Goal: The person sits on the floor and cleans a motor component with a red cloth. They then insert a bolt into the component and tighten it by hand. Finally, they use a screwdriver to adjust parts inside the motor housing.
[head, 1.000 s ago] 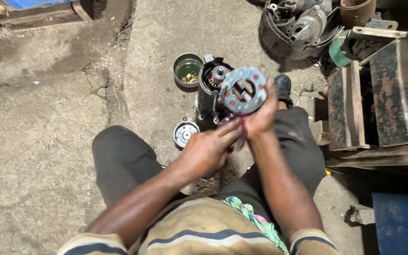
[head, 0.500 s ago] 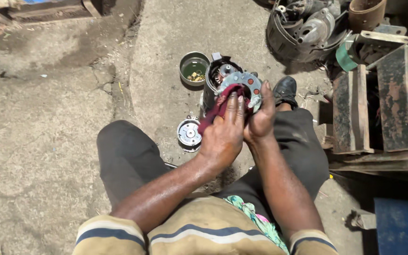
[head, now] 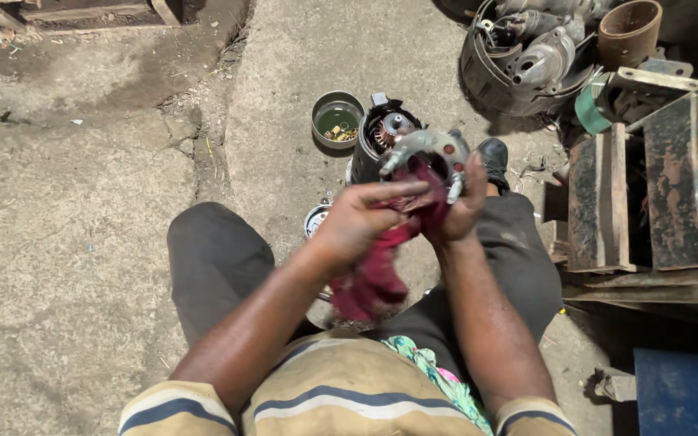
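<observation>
My right hand (head: pixel 464 202) grips a round grey metal motor end cover (head: pixel 430 149) and holds it up over my knees. My left hand (head: pixel 361 222) presses a dark red rag (head: pixel 381 270) against the cover's inner side; the rag hangs down below both hands. Just behind the cover a black motor housing (head: pixel 377 137) stands on the concrete with its copper windings showing.
A small green tin (head: pixel 337 119) with small parts sits left of the housing. A round part (head: pixel 315 220) lies by my left knee. Rusty metal channels (head: pixel 656 194) and a heap of engine parts (head: pixel 535 52) fill the right side. A blue box (head: pixel 684 391) is at bottom right.
The cover has tilted from face-on to edge-on. My left hand brought the red rag onto it and is rubbing it, moving slightly left.
</observation>
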